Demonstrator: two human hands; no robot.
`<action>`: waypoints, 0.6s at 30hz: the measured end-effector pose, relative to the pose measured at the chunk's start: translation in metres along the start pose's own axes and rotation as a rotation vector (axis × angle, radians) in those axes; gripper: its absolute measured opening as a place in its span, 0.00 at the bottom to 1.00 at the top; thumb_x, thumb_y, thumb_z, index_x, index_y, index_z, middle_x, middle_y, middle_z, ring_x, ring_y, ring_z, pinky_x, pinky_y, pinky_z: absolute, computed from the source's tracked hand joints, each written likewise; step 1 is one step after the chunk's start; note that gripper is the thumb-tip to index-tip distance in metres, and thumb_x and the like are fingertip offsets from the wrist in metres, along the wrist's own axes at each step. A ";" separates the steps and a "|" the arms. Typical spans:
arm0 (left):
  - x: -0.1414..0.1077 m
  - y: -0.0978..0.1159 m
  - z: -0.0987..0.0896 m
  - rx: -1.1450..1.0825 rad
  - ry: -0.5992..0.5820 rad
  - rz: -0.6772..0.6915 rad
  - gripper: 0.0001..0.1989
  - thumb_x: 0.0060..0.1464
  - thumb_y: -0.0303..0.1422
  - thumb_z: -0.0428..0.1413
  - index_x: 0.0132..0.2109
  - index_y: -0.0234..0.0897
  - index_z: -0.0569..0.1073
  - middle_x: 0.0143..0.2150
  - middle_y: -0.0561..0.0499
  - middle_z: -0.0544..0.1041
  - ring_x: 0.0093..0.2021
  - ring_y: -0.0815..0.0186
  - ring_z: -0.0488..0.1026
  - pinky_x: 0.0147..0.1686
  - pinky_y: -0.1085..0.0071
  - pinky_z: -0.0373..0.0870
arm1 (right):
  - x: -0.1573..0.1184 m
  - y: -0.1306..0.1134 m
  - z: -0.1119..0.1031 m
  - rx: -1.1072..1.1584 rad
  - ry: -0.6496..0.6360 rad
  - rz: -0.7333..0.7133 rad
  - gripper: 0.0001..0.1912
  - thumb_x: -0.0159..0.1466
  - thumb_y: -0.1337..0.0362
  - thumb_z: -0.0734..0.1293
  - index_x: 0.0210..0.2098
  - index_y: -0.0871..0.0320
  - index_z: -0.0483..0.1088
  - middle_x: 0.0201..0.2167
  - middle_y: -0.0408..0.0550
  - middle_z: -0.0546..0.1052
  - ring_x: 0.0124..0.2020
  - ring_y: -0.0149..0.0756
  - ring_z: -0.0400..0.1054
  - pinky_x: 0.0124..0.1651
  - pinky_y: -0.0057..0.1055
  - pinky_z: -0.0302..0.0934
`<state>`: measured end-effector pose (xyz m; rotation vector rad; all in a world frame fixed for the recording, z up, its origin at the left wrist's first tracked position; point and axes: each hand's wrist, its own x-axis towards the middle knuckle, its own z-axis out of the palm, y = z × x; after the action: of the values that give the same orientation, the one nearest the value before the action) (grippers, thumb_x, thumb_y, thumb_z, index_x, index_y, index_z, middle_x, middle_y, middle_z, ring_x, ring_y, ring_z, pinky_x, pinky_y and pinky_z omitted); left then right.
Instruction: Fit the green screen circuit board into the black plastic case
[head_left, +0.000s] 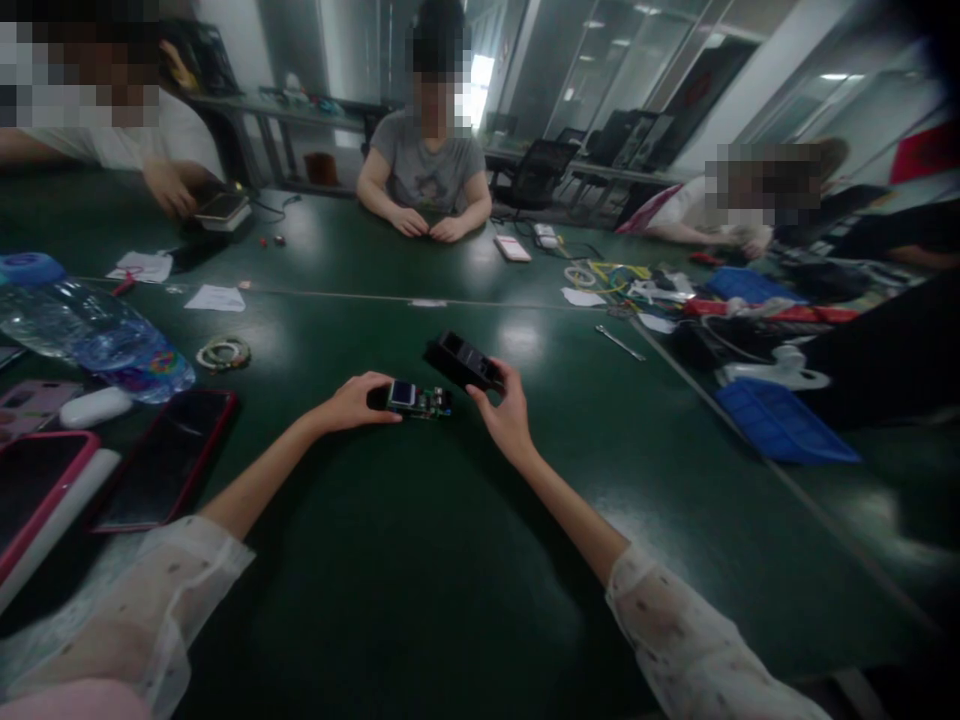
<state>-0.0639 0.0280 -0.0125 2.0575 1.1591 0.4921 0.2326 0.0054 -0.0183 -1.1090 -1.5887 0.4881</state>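
My left hand [358,402] grips the left end of a green circuit board [427,402] that carries a small dark screen in a pale frame. Thumb and fingers are closed about its edges, low over the table. In my right hand [510,410] is a black plastic casing [465,360] with rectangular openings, pinched at its right end. The casing is tilted and sits just beyond and to the right of the board, with a small gap between them. Its underside is hidden.
On the left lie a large water bottle [90,330], a red-edged phone [169,460] and a coiled bracelet [223,353]. At right are a wrench [621,343], a blue tray [784,420] and tangled cables [615,277]. Across the green table [420,590] sits a person [431,150]; others work on both sides.
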 end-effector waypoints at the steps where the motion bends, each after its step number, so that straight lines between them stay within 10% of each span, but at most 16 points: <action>1: 0.000 0.001 0.000 0.003 0.002 0.001 0.31 0.49 0.50 0.63 0.57 0.42 0.69 0.59 0.44 0.69 0.59 0.50 0.65 0.56 0.51 0.62 | -0.002 -0.006 0.002 0.012 -0.026 -0.014 0.27 0.62 0.57 0.70 0.58 0.53 0.60 0.52 0.53 0.70 0.53 0.43 0.68 0.56 0.46 0.67; 12: 0.002 -0.007 0.004 -0.005 0.052 0.009 0.33 0.47 0.49 0.65 0.57 0.39 0.69 0.57 0.42 0.71 0.56 0.50 0.69 0.53 0.52 0.67 | -0.014 -0.019 0.011 0.014 -0.306 -0.094 0.27 0.63 0.59 0.69 0.60 0.51 0.59 0.54 0.52 0.69 0.56 0.44 0.66 0.58 0.47 0.65; 18: 0.000 0.001 0.000 -0.089 0.004 0.063 0.48 0.46 0.46 0.65 0.70 0.50 0.51 0.62 0.42 0.67 0.62 0.48 0.65 0.59 0.45 0.58 | -0.015 -0.013 0.011 -0.085 -0.444 -0.080 0.28 0.62 0.62 0.70 0.59 0.52 0.59 0.53 0.52 0.69 0.54 0.44 0.67 0.57 0.49 0.65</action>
<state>-0.0633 0.0272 -0.0119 2.0220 1.0586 0.5677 0.2173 -0.0110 -0.0195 -1.0416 -2.0469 0.6505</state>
